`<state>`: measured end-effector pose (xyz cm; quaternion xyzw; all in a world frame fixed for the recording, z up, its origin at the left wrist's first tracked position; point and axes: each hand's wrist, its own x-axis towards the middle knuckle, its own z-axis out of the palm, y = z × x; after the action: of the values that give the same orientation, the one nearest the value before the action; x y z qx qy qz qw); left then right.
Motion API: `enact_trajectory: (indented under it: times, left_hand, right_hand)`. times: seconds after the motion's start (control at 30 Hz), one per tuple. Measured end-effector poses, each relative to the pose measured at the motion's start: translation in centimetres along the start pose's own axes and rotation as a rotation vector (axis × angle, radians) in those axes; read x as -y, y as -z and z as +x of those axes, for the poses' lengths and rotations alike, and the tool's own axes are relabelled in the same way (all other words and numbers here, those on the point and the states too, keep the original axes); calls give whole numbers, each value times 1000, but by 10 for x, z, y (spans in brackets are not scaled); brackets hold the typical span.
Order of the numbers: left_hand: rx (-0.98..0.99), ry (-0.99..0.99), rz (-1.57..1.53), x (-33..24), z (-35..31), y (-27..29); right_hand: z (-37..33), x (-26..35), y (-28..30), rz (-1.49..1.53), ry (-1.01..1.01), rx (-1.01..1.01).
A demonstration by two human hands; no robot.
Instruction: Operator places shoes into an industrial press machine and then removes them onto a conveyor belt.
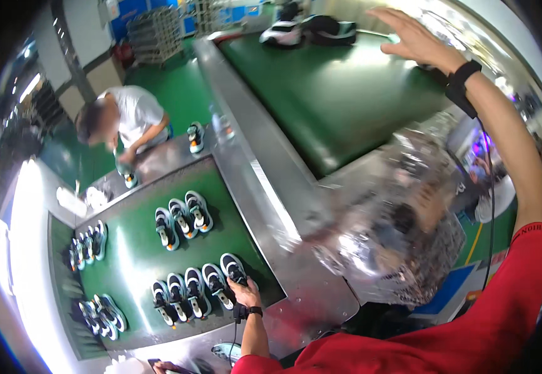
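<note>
My left hand (pixel 243 292) grips the heel end of a black-and-white sneaker (pixel 233 268). That sneaker stands at the right end of a row of several similar sneakers (pixel 195 292) on the green conveyor belt (pixel 135 262). A group of three sneakers (pixel 183 216) stands farther along the same belt. Far off to the right, my right hand (pixel 411 40) is raised over a second green belt (pixel 321 93), fingers stretched out and nothing in them. Dark bands circle both wrists, each with a cable.
Metal rails (pixel 252 149) divide the belts. Crumpled clear plastic (pixel 402 230) bulges beside me on the right. Across the belt, a person in white (pixel 135 118) bends over a shoe. More sneakers (pixel 89 244) line the left side, and dark-and-white shoes (pixel 308 31) lie on the far belt.
</note>
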<state>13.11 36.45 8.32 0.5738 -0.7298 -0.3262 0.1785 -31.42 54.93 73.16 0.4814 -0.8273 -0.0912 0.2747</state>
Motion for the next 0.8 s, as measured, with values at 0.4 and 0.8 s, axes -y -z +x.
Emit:
enact_trajectory:
  times: [0.4, 0.8]
  left_hand:
    - [15, 95, -155, -9, -4, 14]
    - [222, -353, -338, 9, 11, 20]
  right_hand:
    - [140, 63, -94, 156, 57, -39]
    - [-17, -33, -42, 419, -441, -285]
